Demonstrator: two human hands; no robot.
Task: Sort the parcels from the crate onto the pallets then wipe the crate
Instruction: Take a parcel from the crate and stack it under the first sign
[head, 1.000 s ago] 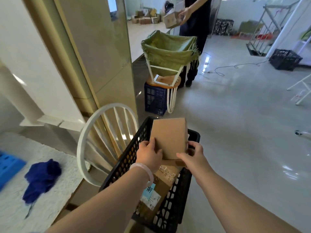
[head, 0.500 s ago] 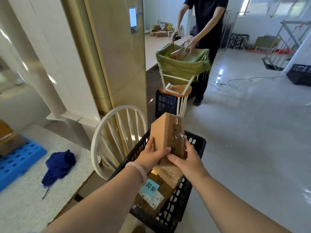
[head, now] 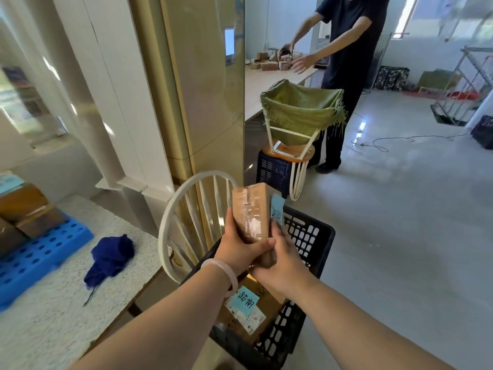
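Note:
I hold a taped brown cardboard parcel (head: 252, 214) upright above the black plastic crate (head: 306, 236). A light blue label sits on the parcel's right face. My left hand (head: 240, 247) grips its lower left side and my right hand (head: 280, 259) grips its lower right. Inside the crate lies another brown parcel (head: 248, 311) with a blue handwritten label. On the speckled counter to the left, a blue pallet (head: 40, 255) carries brown parcels (head: 24, 206). A dark blue cloth (head: 110, 256) lies on the counter beside the pallet.
A white spindle chair back (head: 184, 220) stands just left of the crate. Ahead, a green sack on a white frame (head: 301, 110) rests on a stool and a dark blue crate (head: 272, 169). A person in dark clothes (head: 344, 62) stands behind it. A cable (head: 394, 141) runs across the glossy floor.
Both hands lifted the parcel out of the crate and turned it upright, so its blue label shows. The view swung left, revealing the pallet's parcels. The person ahead reached toward the far table.

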